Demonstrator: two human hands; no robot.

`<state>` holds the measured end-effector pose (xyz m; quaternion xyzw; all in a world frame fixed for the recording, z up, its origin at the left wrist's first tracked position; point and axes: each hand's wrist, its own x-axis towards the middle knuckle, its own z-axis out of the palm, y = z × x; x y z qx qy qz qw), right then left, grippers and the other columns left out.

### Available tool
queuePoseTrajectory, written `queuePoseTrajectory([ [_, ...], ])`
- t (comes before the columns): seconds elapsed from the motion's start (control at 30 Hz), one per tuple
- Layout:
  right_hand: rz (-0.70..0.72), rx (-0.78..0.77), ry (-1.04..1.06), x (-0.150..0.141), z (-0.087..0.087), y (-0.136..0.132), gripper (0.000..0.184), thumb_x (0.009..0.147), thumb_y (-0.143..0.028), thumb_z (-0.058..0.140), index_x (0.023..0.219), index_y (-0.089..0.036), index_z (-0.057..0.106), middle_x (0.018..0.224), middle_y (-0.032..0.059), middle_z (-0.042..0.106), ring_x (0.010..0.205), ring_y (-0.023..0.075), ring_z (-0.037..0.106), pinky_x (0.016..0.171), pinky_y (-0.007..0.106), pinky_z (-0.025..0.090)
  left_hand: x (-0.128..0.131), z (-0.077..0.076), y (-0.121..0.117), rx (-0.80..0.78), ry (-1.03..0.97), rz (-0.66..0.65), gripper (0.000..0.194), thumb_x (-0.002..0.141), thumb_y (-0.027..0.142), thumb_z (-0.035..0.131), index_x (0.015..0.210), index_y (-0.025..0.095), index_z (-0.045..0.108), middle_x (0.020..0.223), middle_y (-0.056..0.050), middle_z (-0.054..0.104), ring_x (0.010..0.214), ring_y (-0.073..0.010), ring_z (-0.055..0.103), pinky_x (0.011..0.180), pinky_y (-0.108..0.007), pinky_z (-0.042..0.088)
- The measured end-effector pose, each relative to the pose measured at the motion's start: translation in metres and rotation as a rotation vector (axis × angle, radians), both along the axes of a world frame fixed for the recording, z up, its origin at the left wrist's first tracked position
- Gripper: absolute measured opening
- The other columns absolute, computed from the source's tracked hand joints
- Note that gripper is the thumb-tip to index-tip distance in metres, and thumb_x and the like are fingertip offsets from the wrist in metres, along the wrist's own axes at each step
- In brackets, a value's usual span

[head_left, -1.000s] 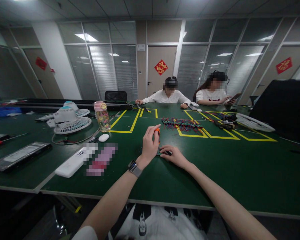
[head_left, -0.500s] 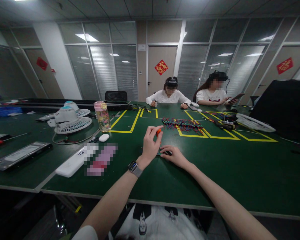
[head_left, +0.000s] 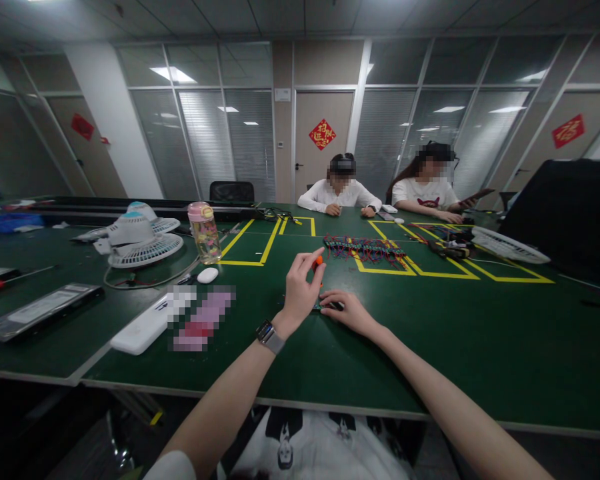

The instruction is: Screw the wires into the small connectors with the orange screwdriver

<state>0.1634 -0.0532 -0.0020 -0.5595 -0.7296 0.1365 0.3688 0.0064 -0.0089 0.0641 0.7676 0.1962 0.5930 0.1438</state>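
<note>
Near the middle of the green table, my left hand (head_left: 301, 283) is closed round an orange-handled screwdriver (head_left: 319, 261), held upright with its top showing between thumb and fingers. Its lower end is mostly hidden by the hand. Below it lies a small green circuit board (head_left: 317, 308), only partly visible. My right hand (head_left: 347, 312) rests on the table with its fingertips pressed on the board's right side. A bundle of small boards with red and blue wires (head_left: 365, 249) lies just beyond both hands.
On the left are fan parts (head_left: 145, 247), a pink-lidded bottle (head_left: 205, 233), a white mouse (head_left: 208, 275), a long white case (head_left: 143, 327) and a hard drive (head_left: 43, 311). Yellow tape (head_left: 445, 275) marks the table (head_left: 455, 353). Two people sit opposite; a black screen (head_left: 565, 227) stands right.
My hands keep almost the same place and grip. Across the table, one person's hand has moved inward, and the other person has lowered a hand to the table.
</note>
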Motion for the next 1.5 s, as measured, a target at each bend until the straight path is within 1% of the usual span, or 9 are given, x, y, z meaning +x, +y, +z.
queuePoseTrajectory([
  [0.2,0.012,0.006,0.016,0.0011,-0.0018,0.0007,0.013,0.077,-0.025,0.067,0.086,-0.021,0.074,0.107,0.0085,0.069,0.101,0.0224,0.063,0.093,0.039,0.046,0.0001,-0.0016,0.0004,0.018,-0.018,0.047,0.025,0.086,0.029,0.059,0.110,0.024,0.062,0.091,-0.002,0.048,0.082,-0.0131,0.053,0.078,-0.027,0.046],
  [0.5,0.008,0.013,0.001,0.0004,-0.0006,0.0005,0.013,0.076,-0.026,0.067,0.087,-0.022,0.074,0.105,0.0080,0.069,0.102,0.0227,0.063,0.092,0.038,0.047,0.0008,-0.0020,0.0011,-0.044,0.012,-0.022,0.031,0.094,0.019,0.042,0.123,0.021,0.050,0.105,-0.007,0.058,0.091,-0.0151,0.056,0.083,-0.029,0.047],
  [0.7,-0.001,0.008,0.003,0.0003,-0.0009,0.0006,0.012,0.076,-0.025,0.068,0.086,-0.021,0.074,0.106,0.0082,0.069,0.101,0.0226,0.063,0.093,0.038,0.046,-0.0007,-0.0006,-0.0001,-0.020,0.011,0.034,0.026,0.088,0.027,0.055,0.113,0.022,0.058,0.096,-0.004,0.052,0.086,-0.0144,0.054,0.079,-0.027,0.047],
  [0.83,-0.002,0.003,-0.007,-0.0002,0.0004,0.0000,0.013,0.076,-0.025,0.068,0.087,-0.021,0.074,0.106,0.0085,0.069,0.101,0.0224,0.063,0.092,0.038,0.046,-0.0013,0.0011,-0.0013,-0.034,0.027,-0.016,0.029,0.094,0.018,0.038,0.119,0.020,0.053,0.102,-0.006,0.055,0.089,-0.0143,0.055,0.083,-0.028,0.046],
  [0.9,0.001,0.005,-0.006,0.0000,0.0004,0.0000,0.013,0.077,-0.025,0.067,0.087,-0.021,0.074,0.106,0.0084,0.069,0.101,0.0222,0.063,0.092,0.037,0.046,-0.0016,0.0019,-0.0017,-0.042,0.032,-0.037,0.029,0.095,0.017,0.035,0.118,0.020,0.053,0.103,-0.006,0.057,0.092,-0.0147,0.055,0.085,-0.029,0.045],
  [1.07,0.004,0.010,-0.002,0.0012,-0.0016,0.0012,0.013,0.076,-0.025,0.068,0.087,-0.021,0.074,0.106,0.0084,0.069,0.101,0.0226,0.063,0.093,0.038,0.046,-0.0017,0.0023,-0.0008,-0.009,-0.024,0.025,0.017,0.089,0.026,0.054,0.102,0.019,0.061,0.095,-0.004,0.054,0.089,-0.0154,0.054,0.082,-0.028,0.045],
  [1.27,0.006,0.012,-0.010,0.0008,-0.0012,0.0011,0.013,0.077,-0.025,0.067,0.087,-0.021,0.074,0.106,0.0083,0.069,0.102,0.0228,0.063,0.093,0.038,0.046,-0.0017,0.0019,-0.0008,-0.059,-0.036,-0.082,0.027,0.095,0.019,0.037,0.114,0.019,0.056,0.102,-0.006,0.060,0.096,-0.0152,0.056,0.086,-0.029,0.045],
  [1.43,-0.006,0.007,-0.015,0.0008,-0.0011,0.0011,0.012,0.076,-0.025,0.068,0.086,-0.021,0.074,0.106,0.0082,0.069,0.101,0.0231,0.063,0.092,0.039,0.046,-0.0020,0.0022,-0.0008,-0.030,-0.057,0.005,0.020,0.089,0.028,0.053,0.105,0.021,0.064,0.096,-0.004,0.054,0.089,-0.0146,0.055,0.082,-0.027,0.046],
  [1.5,-0.005,0.011,-0.014,0.0012,-0.0018,0.0016,0.013,0.076,-0.025,0.068,0.086,-0.021,0.074,0.106,0.0083,0.069,0.101,0.0232,0.063,0.093,0.039,0.046,-0.0020,0.0015,0.0000,-0.030,-0.054,-0.006,0.024,0.091,0.025,0.050,0.111,0.022,0.062,0.094,-0.004,0.054,0.085,-0.0134,0.055,0.079,-0.026,0.045],
])
